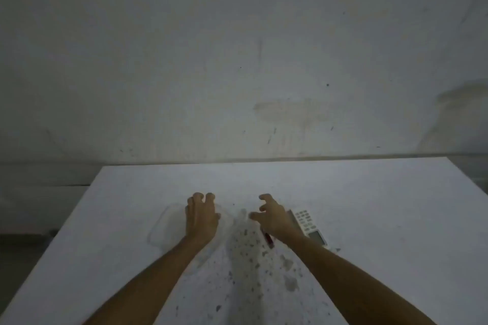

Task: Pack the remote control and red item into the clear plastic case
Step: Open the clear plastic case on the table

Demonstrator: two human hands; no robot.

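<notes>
A clear plastic case (165,227) lies flat on the white table, faint and hard to outline. My left hand (202,216) rests on top of it, fingers curled over its far part. My right hand (273,216) hovers just right of the case with fingers spread and bent, holding nothing. A white remote control (310,225) lies right of that hand, its screen end toward me. A small red item (269,239) lies on the table beneath my right wrist, partly hidden by it.
The white table (383,219) has dark speckled stains (253,248) in the middle near me. Its left edge drops to a dark floor. A bare grey wall (237,60) stands right behind the far edge.
</notes>
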